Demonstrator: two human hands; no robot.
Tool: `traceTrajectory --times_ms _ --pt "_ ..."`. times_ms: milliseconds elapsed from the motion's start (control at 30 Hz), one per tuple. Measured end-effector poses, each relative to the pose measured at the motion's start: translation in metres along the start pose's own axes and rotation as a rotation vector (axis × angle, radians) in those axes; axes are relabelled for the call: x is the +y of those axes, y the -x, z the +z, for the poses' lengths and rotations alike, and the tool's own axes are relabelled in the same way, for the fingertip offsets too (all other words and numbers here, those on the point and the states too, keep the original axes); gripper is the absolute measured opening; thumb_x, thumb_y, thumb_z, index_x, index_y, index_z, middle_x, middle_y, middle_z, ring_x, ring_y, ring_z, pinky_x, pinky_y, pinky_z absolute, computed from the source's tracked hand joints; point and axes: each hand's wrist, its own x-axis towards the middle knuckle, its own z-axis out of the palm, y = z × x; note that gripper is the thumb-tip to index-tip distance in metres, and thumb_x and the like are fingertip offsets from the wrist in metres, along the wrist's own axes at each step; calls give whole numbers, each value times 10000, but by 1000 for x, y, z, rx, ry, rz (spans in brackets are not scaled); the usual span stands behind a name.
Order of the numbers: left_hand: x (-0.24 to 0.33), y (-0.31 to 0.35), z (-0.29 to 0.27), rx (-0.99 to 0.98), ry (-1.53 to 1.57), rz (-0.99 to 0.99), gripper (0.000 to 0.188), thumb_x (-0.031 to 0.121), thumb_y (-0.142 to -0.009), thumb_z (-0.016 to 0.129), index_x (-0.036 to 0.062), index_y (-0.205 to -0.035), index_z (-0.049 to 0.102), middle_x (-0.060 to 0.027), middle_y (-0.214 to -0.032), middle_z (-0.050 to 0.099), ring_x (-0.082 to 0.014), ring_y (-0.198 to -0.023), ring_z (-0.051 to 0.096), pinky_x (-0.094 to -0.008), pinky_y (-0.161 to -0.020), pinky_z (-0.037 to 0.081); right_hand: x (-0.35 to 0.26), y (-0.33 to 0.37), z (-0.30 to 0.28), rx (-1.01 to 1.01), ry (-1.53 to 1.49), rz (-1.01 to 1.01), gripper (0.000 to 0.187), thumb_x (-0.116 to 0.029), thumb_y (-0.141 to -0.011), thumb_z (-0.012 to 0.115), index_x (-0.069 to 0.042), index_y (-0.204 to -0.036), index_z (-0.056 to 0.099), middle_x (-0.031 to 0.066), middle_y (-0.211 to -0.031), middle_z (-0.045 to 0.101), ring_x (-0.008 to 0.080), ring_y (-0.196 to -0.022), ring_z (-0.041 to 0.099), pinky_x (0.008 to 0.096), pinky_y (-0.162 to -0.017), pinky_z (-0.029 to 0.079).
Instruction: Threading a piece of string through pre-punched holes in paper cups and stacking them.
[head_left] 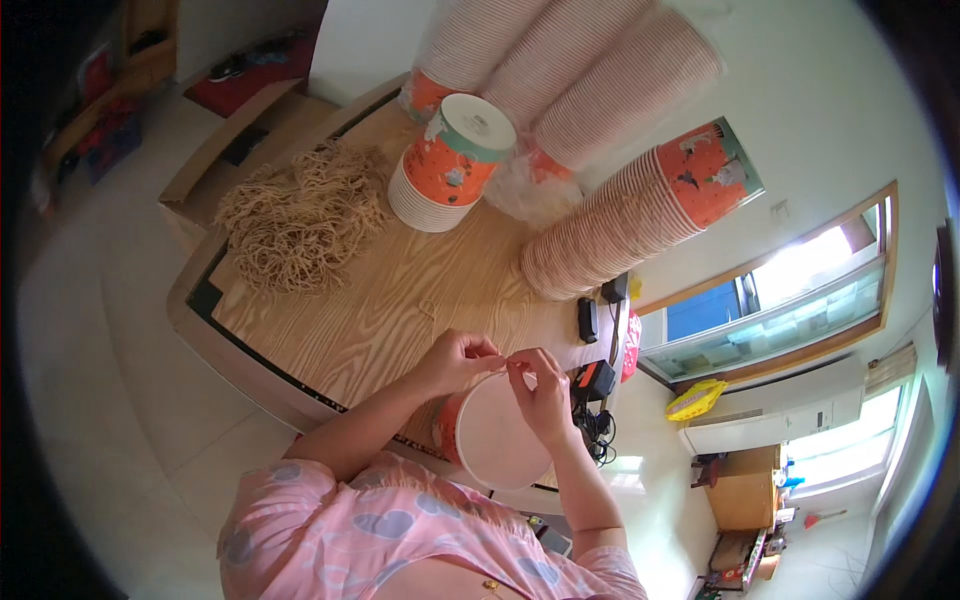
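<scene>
The paper bucket [498, 440] sits between my forearms at the near edge of the table [370, 340], its white round face (the open mouth, I think) turned up toward me and a strip of orange side showing at the left. My left hand [462, 362] and right hand [545, 392] meet at its far rim, thumb and fingertips of each drawn together in a small pinch. What lies between them is too small to tell.

I'd judge the bucket light and fairly stiff around the rim, with a wall that would dent under a hard squeeze and may be a bit slick. The rim looks the best place to take hold. The tan cord [300, 220] should be soft and limp, prone to snagging, so I'd draw a strand by its end.

Counting up: 1 bucket at my hands, 1 tangled heap of cord, 1 short upturned stack [445, 175] beside it, 1 long leaning stack [640, 210] and 3 wrapped stacks [620, 90] at the back. The buckets inside each stack nest too tightly for me to count.
</scene>
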Motion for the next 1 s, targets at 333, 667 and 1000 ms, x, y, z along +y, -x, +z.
traceTrajectory --times_ms 333,667,1000 --pt "-2 -2 6 -26 -38 -14 210 194 -790 695 -8 -846 682 -29 -722 662 -63 -662 579 -222 -608 471 6 -6 5 20 26 -7 75 8 -797 602 -5 -870 589 123 -804 614 249 -733 619 319 -667 497" --pt "-6 -4 7 31 264 -29 211 201 -816 684 -7 -848 683 -20 -756 665 -48 -661 572 -192 -589 454 8 -4 5 69 -18 -4 105 16 -763 620 -13 -849 568 118 -783 602 268 -712 591 347 -639 484" --pt "-2 -4 12 109 283 -43 159 149 -839 651 -6 -871 675 -9 -736 643 -41 -644 557 -193 -573 457 9 -6 9 51 20 -32 86 9 -789 618 -4 -863 576 109 -777 602 229 -686 593 311 -627 483"
